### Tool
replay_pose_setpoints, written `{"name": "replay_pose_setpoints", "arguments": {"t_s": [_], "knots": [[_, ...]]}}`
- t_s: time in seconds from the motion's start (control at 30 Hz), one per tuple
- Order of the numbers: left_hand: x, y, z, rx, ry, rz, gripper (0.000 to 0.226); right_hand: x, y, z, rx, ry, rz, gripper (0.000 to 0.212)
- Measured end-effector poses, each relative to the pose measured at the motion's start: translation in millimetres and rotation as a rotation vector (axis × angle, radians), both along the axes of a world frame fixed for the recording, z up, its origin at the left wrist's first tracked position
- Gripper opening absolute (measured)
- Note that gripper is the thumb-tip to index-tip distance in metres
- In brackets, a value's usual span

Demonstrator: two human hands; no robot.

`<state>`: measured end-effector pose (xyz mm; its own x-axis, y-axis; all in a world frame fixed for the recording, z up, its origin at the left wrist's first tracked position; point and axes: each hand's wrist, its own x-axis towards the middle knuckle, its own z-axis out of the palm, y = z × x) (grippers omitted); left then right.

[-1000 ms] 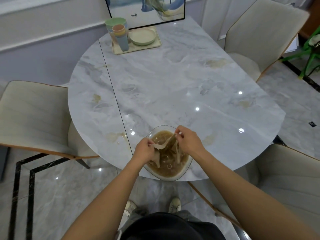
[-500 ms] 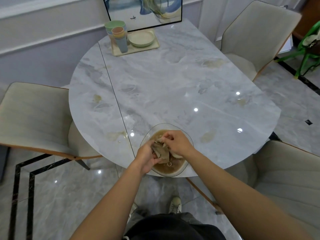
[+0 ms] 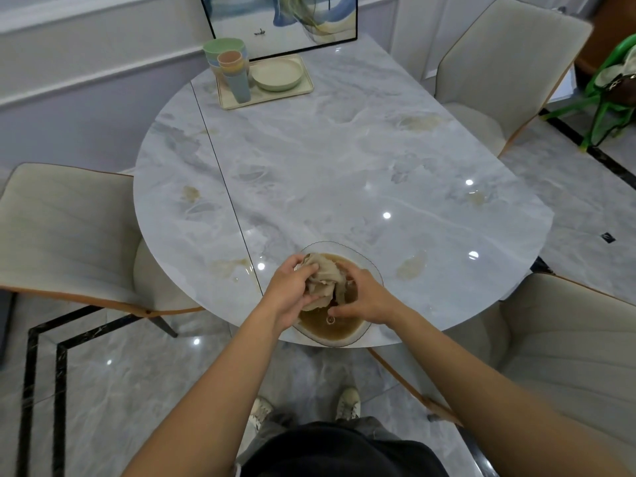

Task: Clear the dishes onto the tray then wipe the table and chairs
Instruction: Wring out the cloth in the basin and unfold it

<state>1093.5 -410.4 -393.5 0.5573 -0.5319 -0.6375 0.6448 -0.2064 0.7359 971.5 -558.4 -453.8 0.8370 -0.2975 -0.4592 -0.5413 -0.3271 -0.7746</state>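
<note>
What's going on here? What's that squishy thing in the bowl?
A person grips a wet cloth with the left hand and right hand, bunched up over a glass bowl of brownish water at the near edge of the table. The cups and plate sit on the tray at the far side. Brownish stains show on the tabletop, so the wiping isn't finished.
</note>
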Motion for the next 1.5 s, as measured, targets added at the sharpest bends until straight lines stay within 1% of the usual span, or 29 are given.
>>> {"name": "replay_pose_setpoints", "arguments": {"t_s": [0.03, 0.07, 0.17, 0.2, 0.27, 0.33, 0.4, 0.5, 0.6, 0.7, 0.77, 0.8, 0.87, 0.93, 1.0, 1.07, 1.13, 1.23, 1.3, 1.37, 1.43, 1.5], "knots": [[0, -2, 7, -0.031, -0.008, -0.009, 0.010, 2, 4, -9, -0.006, -0.049, -0.007, 0.110], [-1, -4, 15, -0.066, -0.008, -0.015, 0.009, 4, 8, -13, -0.008, -0.104, -0.041, 0.102], [0, -4, 31, -0.184, 0.011, -0.020, 0.009, 12, 21, 19, -0.003, -0.256, -0.203, 0.047], [1, -4, 33, -0.218, 0.014, -0.016, 0.010, 14, 22, 26, 0.011, -0.262, -0.252, 0.035], [2, -1, 32, -0.266, 0.006, 0.036, 0.011, 15, 20, 35, 0.018, -0.253, -0.317, 0.028], [3, 2, 27, -0.296, 0.013, 0.143, 0.011, 15, 14, 40, -0.031, -0.268, -0.346, 0.027], [2, 5, 19, -0.282, 0.045, 0.247, 0.011, 16, 8, 50, -0.060, -0.266, -0.358, 0.026], [-3, 8, -1, -0.110, 0.048, 0.325, 0.010, 18, 0, 67, -0.120, -0.213, -0.305, 0.018], [-10, 8, -23, 0.051, 0.005, 0.304, 0.011, 23, -3, 78, -0.170, -0.169, -0.206, 0.013], [-16, 6, -34, 0.171, -0.038, 0.247, 0.015, 30, -3, 87, -0.150, -0.100, -0.123, 0.020], [-18, 4, -33, 0.262, -0.159, 0.171, 0.021, 33, -2, 92, -0.099, -0.063, -0.085, 0.030], [-19, 3, -30, 0.281, -0.237, 0.117, 0.028, 34, -2, 94, -0.073, -0.054, -0.076, 0.035], [-20, 2, -23, 0.227, -0.337, 0.029, 0.045, 36, -1, 97, -0.050, -0.041, -0.050, 0.045], [-17, -1, -16, 0.116, -0.341, -0.022, 0.056, 38, -1, 100, -0.072, -0.032, -0.012, 0.051], [-15, -2, -11, 0.041, -0.344, -0.116, 0.060, 43, 0, 105, -0.126, -0.019, 0.036, 0.052], [-13, -4, -11, 0.031, -0.412, -0.211, 0.066, 50, 0, 109, -0.185, 0.003, 0.098, 0.053], [-13, -4, -10, 0.011, -0.436, -0.268, 0.071, 58, 0, 113, -0.232, 0.055, 0.170, 0.057], [-12, -3, -13, -0.051, -0.455, -0.333, 0.067, 65, 0, 119, -0.270, 0.147, 0.256, 0.059], [-11, -2, -18, -0.068, -0.456, -0.346, 0.066, 68, 1, 122, -0.291, 0.165, 0.283, 0.051], [-9, -3, -25, -0.048, -0.480, -0.357, 0.059, 71, 3, 122, -0.308, 0.152, 0.293, 0.040], [-9, -3, -33, -0.015, -0.498, -0.380, 0.051, 72, 4, 121, -0.286, 0.140, 0.284, 0.037], [-11, -5, -38, 0.024, -0.493, -0.396, 0.055, 72, 5, 122, -0.240, 0.125, 0.250, 0.035]]}}
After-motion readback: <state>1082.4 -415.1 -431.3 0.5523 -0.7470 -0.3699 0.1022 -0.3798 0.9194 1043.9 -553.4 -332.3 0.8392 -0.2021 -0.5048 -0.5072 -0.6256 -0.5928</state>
